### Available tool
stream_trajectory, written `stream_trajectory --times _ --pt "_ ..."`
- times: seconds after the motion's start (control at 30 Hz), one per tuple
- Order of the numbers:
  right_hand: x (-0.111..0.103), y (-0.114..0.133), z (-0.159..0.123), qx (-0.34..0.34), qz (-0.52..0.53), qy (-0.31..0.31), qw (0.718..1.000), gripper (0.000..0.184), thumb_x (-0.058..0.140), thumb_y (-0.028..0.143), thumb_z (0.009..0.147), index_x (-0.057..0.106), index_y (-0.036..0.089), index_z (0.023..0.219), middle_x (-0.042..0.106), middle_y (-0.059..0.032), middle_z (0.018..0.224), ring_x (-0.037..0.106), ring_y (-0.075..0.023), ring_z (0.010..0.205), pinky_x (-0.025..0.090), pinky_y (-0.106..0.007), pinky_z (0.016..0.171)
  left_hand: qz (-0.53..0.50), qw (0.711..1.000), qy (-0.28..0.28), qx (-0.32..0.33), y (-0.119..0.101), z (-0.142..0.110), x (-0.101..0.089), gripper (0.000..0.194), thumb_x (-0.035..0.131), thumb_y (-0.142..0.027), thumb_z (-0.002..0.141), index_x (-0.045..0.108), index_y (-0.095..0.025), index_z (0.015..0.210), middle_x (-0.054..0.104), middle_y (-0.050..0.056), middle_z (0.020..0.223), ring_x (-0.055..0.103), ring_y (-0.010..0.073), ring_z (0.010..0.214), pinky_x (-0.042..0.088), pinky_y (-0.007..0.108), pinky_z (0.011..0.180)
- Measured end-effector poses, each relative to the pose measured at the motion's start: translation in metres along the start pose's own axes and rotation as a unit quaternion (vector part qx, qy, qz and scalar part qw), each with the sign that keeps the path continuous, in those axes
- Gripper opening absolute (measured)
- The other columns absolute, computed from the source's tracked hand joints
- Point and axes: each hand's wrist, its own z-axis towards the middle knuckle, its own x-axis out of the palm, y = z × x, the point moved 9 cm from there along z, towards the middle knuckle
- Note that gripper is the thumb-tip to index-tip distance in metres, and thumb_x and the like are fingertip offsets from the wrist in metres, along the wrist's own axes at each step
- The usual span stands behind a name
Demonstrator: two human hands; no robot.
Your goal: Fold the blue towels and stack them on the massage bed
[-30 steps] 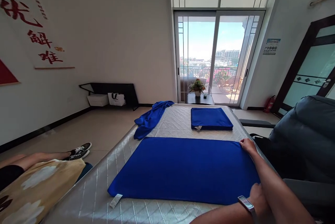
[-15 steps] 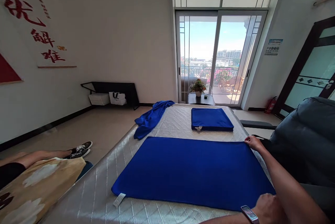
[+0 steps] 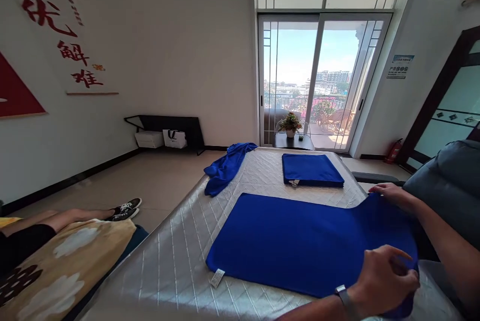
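Observation:
A blue cloth [image 3: 296, 241], folded into a long flat rectangle, lies across the quilted mattress [image 3: 168, 261], its white label sticking out at the near left corner. My right hand [image 3: 390, 195] pinches the far right corner and holds it lifted. Wearing a wristband, my left hand [image 3: 386, 278] grips the near right end, fingertips curled at the edge; part of that grip is hidden. The cloth's right end rises off the mattress between both hands. Beyond it sits a neat stack of folded blue cloths [image 3: 313, 168]. A crumpled blue cloth [image 3: 228, 168] drapes over the mattress's far left edge.
At the left are another person's legs [image 3: 75, 218], beside a patterned tan blanket [image 3: 75, 261]. A dark padded armchair [image 3: 446, 176] stands close on the right. Behind the mattress are a small table with a potted plant [image 3: 290, 123] and a sliding glass door [image 3: 318, 81].
Both hands have moved right, raising the cloth's right end and dragging the cloth rightwards over the mattress. The view has turned slightly left.

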Motion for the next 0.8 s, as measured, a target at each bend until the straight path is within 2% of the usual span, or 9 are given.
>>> stream_trajectory --times 0.1,0.2,0.27,0.33,0.4,0.5,0.6,0.7,0.8 --pt "0.054 0.070 -0.006 -0.058 0.091 0.111 0.988 0.036 0.066 0.047 0.082 0.079 0.013 0.086 0.070 -0.0124 0.070 0.063 -0.0175 0.058 0.054 -0.032 0.059 -0.042 0.997 -0.066 -0.014 -0.018 -0.049 -0.105 0.032 0.073 -0.043 0.071 0.077 -0.016 0.087 0.074 0.010 0.072 0.073 0.0232 0.068 0.059 0.034 0.066" --pt "0.116 0.155 -0.014 -0.138 0.153 0.177 0.962 0.044 0.068 0.051 0.083 0.077 0.014 0.104 0.074 -0.0136 0.092 0.070 -0.0191 0.079 0.059 -0.032 0.076 -0.040 0.987 -0.153 -0.036 -0.023 -0.116 -0.217 0.031 0.072 -0.045 0.073 0.072 -0.016 0.083 0.072 0.005 0.069 0.070 0.0207 0.065 0.058 0.032 0.066" --pt "0.165 0.211 -0.021 -0.189 0.168 0.202 0.946 0.045 0.068 0.050 0.084 0.074 0.016 0.113 0.075 -0.0117 0.099 0.071 -0.0193 0.086 0.058 -0.033 0.082 -0.003 0.974 -0.225 -0.038 -0.023 -0.164 -0.283 0.031 0.068 -0.048 0.076 0.069 -0.017 0.085 0.070 0.002 0.070 0.070 0.0201 0.066 0.057 0.031 0.067" --pt "0.218 0.264 -0.027 -0.230 0.159 0.212 0.936 0.040 0.069 0.046 0.084 0.075 0.018 0.112 0.075 -0.0097 0.099 0.070 -0.0197 0.087 0.058 -0.034 0.084 0.066 0.945 -0.317 -0.048 -0.022 -0.209 -0.338 0.033 0.063 -0.052 0.078 0.066 -0.019 0.083 0.068 0.000 0.067 0.068 0.0198 0.065 0.055 0.030 0.064" --pt "0.271 0.309 -0.035 -0.264 0.134 0.211 0.932 0.030 0.071 0.041 0.084 0.077 0.019 0.104 0.075 -0.0091 0.100 0.070 -0.0213 0.089 0.056 -0.036 0.087 0.160 0.903 -0.393 -0.067 -0.021 -0.246 -0.379 0.032 0.057 -0.052 0.080 0.065 -0.021 0.081 0.067 0.000 0.067 0.067 0.0199 0.066 0.053 0.030 0.065" --pt "0.345 0.356 -0.052 -0.305 0.081 0.212 0.925 0.016 0.072 0.030 0.084 0.078 0.019 0.094 0.072 -0.0093 0.112 0.067 -0.0231 0.101 0.050 -0.038 0.099 0.302 0.840 -0.439 -0.106 -0.015 -0.278 -0.413 0.026 0.051 -0.044 0.081 0.065 -0.023 0.076 0.068 0.000 0.072 0.067 0.0205 0.070 0.053 0.031 0.071" --pt "0.403 0.375 -0.069 -0.325 0.026 0.231 0.917 0.015 0.069 0.029 0.089 0.074 0.018 0.098 0.069 -0.0081 0.116 0.064 -0.0225 0.107 0.048 -0.042 0.102 0.388 0.795 -0.448 -0.131 -0.002 -0.289 -0.428 0.020 0.050 -0.037 0.078 0.063 -0.024 0.070 0.069 0.004 0.082 0.067 0.0248 0.081 0.053 0.037 0.081" --pt "0.440 0.374 -0.081 -0.333 -0.019 0.253 0.908 0.027 0.065 0.038 0.095 0.067 0.018 0.113 0.067 -0.0065 0.119 0.064 -0.0210 0.106 0.054 -0.045 0.095 0.426 0.760 -0.474 -0.129 0.007 -0.294 -0.436 0.018 0.048 -0.034 0.077 0.061 -0.025 0.070 0.069 0.008 0.094 0.066 0.0290 0.092 0.052 0.043 0.089" --pt "0.458 0.369 -0.083 -0.338 -0.047 0.260 0.903 0.033 0.063 0.041 0.096 0.063 0.019 0.121 0.064 -0.0074 0.125 0.064 -0.0214 0.108 0.055 -0.045 0.093 0.436 0.756 -0.470 -0.137 0.016 -0.292 -0.439 0.018 0.045 -0.034 0.079 0.059 -0.025 0.071 0.069 0.008 0.088 0.066 0.0292 0.087 0.051 0.043 0.086"
